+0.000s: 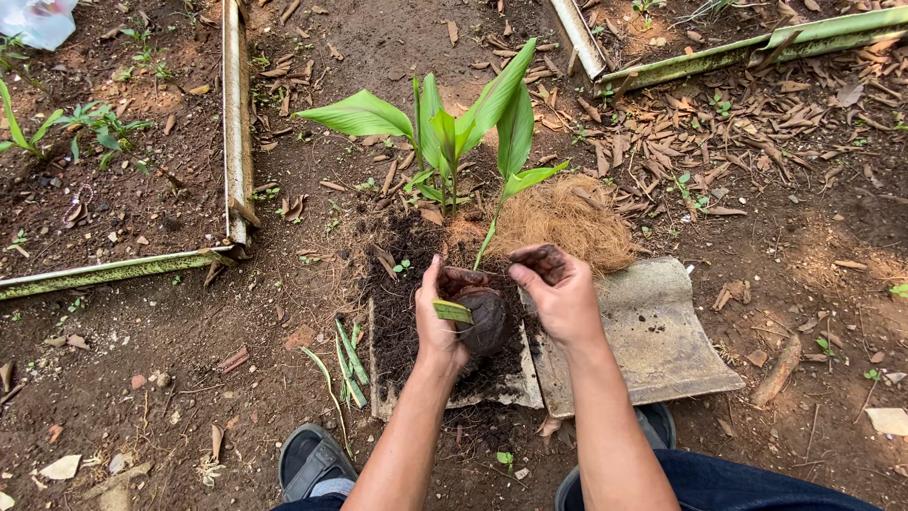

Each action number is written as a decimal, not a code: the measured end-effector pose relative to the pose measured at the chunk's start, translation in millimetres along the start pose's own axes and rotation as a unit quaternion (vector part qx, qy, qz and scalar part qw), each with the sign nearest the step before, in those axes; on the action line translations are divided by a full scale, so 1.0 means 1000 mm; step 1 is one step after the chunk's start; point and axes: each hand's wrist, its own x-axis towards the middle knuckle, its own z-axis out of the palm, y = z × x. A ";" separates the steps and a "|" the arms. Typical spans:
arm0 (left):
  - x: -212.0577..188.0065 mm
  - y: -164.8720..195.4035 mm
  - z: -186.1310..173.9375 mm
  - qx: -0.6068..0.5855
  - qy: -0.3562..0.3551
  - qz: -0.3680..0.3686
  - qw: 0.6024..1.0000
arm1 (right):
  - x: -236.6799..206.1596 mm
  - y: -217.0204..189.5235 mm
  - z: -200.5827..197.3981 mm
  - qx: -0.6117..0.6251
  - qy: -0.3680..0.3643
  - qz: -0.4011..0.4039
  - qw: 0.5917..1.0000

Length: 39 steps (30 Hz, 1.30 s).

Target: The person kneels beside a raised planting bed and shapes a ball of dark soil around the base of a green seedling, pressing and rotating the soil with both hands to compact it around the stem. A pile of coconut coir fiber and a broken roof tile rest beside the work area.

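My left hand (pixel 437 326) grips a dark, soil-covered root ball (pixel 484 317) with a cut green stem stub (pixel 452 311) sticking out beside my thumb. My right hand (pixel 560 293), its fingers dirty with soil, rests on the top right of the same root ball. A slim green stem rises from the ball to a leaf (pixel 526 178). Just beyond stands a young broad-leaved plant (pixel 443 128) in the ground. A heap of brown coconut fibre (pixel 566 222) lies behind my right hand.
Dark potting soil (pixel 397 284) is piled on a flat tile; a second curved tile (pixel 662 331) lies to the right. Cut green stems (pixel 348 364) lie at left. Raised bed edging (pixel 235 114) runs at left and back right. My sandalled foot (pixel 312 461) is below.
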 end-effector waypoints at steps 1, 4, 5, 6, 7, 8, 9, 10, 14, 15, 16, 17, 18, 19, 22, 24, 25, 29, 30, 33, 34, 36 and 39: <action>0.001 0.000 -0.001 -0.029 -0.011 -0.010 0.999 | 0.001 0.000 -0.004 0.076 -0.004 0.004 0.997; 0.006 0.000 -0.006 -0.105 -0.041 -0.031 0.993 | 0.002 -0.003 -0.010 0.277 -0.021 0.008 0.961; 0.007 0.000 -0.007 -0.123 -0.047 -0.032 0.991 | 0.001 -0.004 -0.011 0.327 -0.031 0.005 0.945; 0.008 0.000 -0.009 -0.141 -0.052 -0.032 0.988 | -0.001 -0.006 -0.012 0.376 -0.041 0.002 0.926; 0.009 0.000 -0.010 -0.156 -0.053 -0.036 0.986 | -0.002 -0.007 -0.011 0.385 -0.064 0.007 0.921; 0.009 0.000 -0.012 -0.171 -0.055 -0.041 0.983 | -0.003 -0.008 -0.010 0.394 -0.085 0.010 0.915; 0.010 0.000 -0.012 -0.187 -0.057 -0.046 0.980 | -0.004 -0.009 -0.009 0.402 -0.107 0.014 0.909; 0.010 0.001 -0.013 -0.191 -0.062 -0.045 0.979 | -0.004 -0.009 -0.007 0.351 -0.100 0.018 0.931; 0.009 0.002 -0.013 -0.197 -0.061 -0.045 0.977 | -0.008 -0.010 -0.001 0.146 -0.096 0.024 0.984; 0.009 0.002 -0.013 -0.197 -0.056 -0.045 0.978 | -0.008 -0.011 -0.001 0.095 -0.102 0.021 0.990; 0.009 0.002 -0.013 -0.193 -0.057 -0.045 0.979 | -0.008 -0.012 -0.001 0.077 -0.101 0.026 0.992; 0.009 0.002 -0.013 -0.188 -0.058 -0.044 0.979 | -0.008 -0.013 -0.001 0.059 -0.100 0.032 0.993; 0.009 0.002 -0.012 -0.184 -0.058 -0.044 0.980 | -0.009 -0.014 -0.001 0.041 -0.098 0.038 0.994; 0.010 0.002 -0.012 -0.188 -0.051 -0.048 0.980 | -0.009 -0.015 -0.001 0.047 -0.102 0.030 0.993; 0.011 0.001 -0.013 -0.196 -0.049 -0.055 0.978 | -0.009 -0.017 -0.002 0.055 -0.124 0.011 0.991; 0.012 0.000 -0.014 -0.198 -0.072 -0.061 0.976 | -0.008 -0.018 -0.002 0.048 -0.151 0.003 0.987; 0.012 -0.001 -0.015 -0.200 -0.069 -0.058 0.976 | -0.008 -0.018 -0.002 0.048 -0.159 0.006 0.986; 0.015 -0.004 -0.019 -0.205 -0.067 -0.061 0.974 | -0.008 -0.018 -0.002 0.038 -0.184 0.008 0.982; 0.016 -0.005 -0.020 -0.207 -0.071 -0.065 0.974 | -0.008 -0.018 -0.002 0.032 -0.188 0.007 0.982; 0.017 -0.006 -0.022 -0.167 -0.053 -0.064 0.982 | -0.008 -0.017 -0.004 0.018 -0.179 0.011 0.984; 0.017 -0.007 -0.022 -0.170 -0.054 -0.068 0.982 | -0.008 -0.016 -0.004 0.015 -0.185 0.010 0.983; 0.018 -0.007 -0.022 -0.176 -0.058 -0.076 0.980 | -0.009 -0.015 -0.004 0.009 -0.195 0.004 0.981; 0.017 -0.006 -0.021 -0.177 -0.075 -0.076 0.978 | -0.010 -0.014 -0.005 -0.002 -0.211 -0.053 0.976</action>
